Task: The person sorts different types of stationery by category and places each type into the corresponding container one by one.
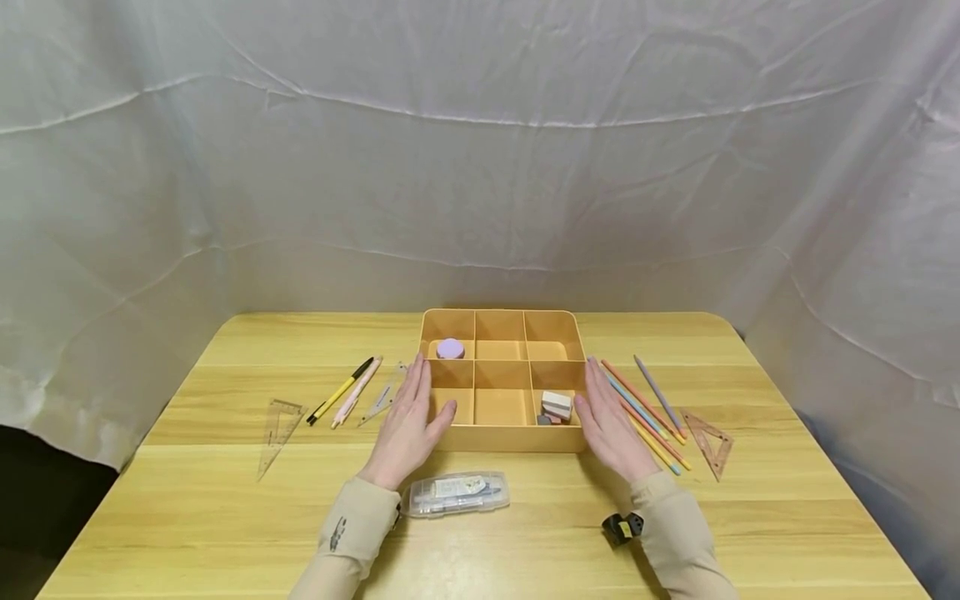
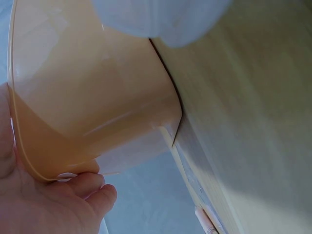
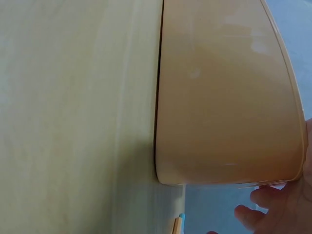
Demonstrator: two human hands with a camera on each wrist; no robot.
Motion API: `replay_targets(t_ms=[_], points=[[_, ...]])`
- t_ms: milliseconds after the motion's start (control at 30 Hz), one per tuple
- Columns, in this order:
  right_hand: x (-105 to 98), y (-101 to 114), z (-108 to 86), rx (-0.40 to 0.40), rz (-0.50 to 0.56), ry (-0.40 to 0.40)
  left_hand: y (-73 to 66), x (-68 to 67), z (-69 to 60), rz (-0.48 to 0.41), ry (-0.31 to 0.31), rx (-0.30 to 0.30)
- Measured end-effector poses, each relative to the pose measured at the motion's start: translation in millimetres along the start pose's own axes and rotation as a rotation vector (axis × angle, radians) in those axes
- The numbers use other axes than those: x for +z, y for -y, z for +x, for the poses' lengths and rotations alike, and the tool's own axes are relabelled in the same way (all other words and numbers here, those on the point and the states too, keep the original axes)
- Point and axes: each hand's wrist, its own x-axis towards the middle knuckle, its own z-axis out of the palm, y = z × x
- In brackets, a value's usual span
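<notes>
A yellow-orange organizer box point(image 1: 502, 438) with six compartments sits on the table between my two hands. My left hand point(image 1: 405, 421) holds its left side, the thumb over the rim and the fingers along the outside. On the opposite side, my right hand point(image 1: 613, 425) holds the wall in the same way. A purple round object point(image 1: 450, 349) lies in the back-left compartment. White erasers point(image 1: 557, 404) and small darker blocks fill part of the front-right one. Both wrist views show fingers touching the box wall point(image 2: 97, 87), point(image 3: 224, 97) near its corner.
A clear pencil case point(image 1: 457, 494) lies in front of the box. To the left are a yellow-black pen point(image 1: 341, 390), a pink pen point(image 1: 357, 392), a clear ruler point(image 1: 384, 393) and a set square point(image 1: 279, 432). Several colored pencils point(image 1: 652, 417) and another set square point(image 1: 709, 444) lie right.
</notes>
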Motion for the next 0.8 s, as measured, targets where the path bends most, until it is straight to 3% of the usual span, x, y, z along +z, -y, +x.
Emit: replay_targets(t_ms=[200,400,500,633,800], points=[[1,0,0.6,0.011,0.003,0.008,2.7,-9.0,-0.2,-0.031,0.077,0.006],[1,0,0.8,0.009,0.014,0.013,14.3,-32.9,-0.1,-0.017,0.125,-0.012],[1,0,1.2,0.008,0.021,0.017,22.3,-49.7,-0.5,0.013,0.112,-0.041],[1,0,0.8,0.014,0.031,0.02,34.4,-69.3,-3.3,0.085,0.042,-0.071],[0,1,0.7,0.025,0.042,0.031,49.2,-81.0,-8.2,0.182,-0.035,-0.113]])
